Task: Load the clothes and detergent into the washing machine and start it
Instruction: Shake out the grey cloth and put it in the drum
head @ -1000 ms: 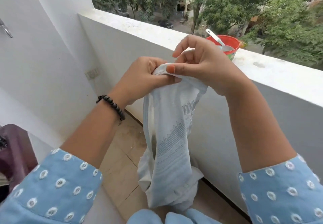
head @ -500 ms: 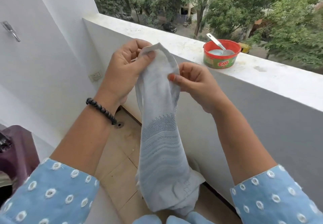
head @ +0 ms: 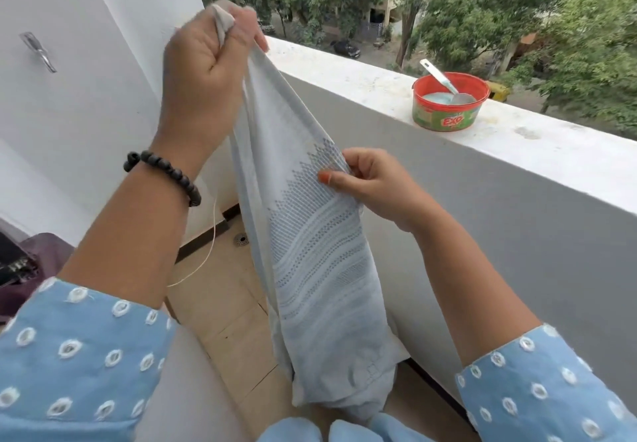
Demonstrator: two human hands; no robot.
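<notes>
Head view showed a white balcony parapet [head: 362, 76] running from ten o'clock to four o'clock, with a tan tiled floor [head: 234, 331] below it. A pale blue garment [head: 310, 269] hung at centre frame over the floor. The left hand [head: 203, 73], at eleven o'clock, was fisted round its bunched top end. The right hand [head: 372, 183], at three o'clock of the cloth, pinched its patterned edge between thumb and fingers. A red-rimmed tub [head: 448, 104] holding a spoon [head: 444, 83] sat on the parapet at one o'clock, well apart from both hands.
</notes>
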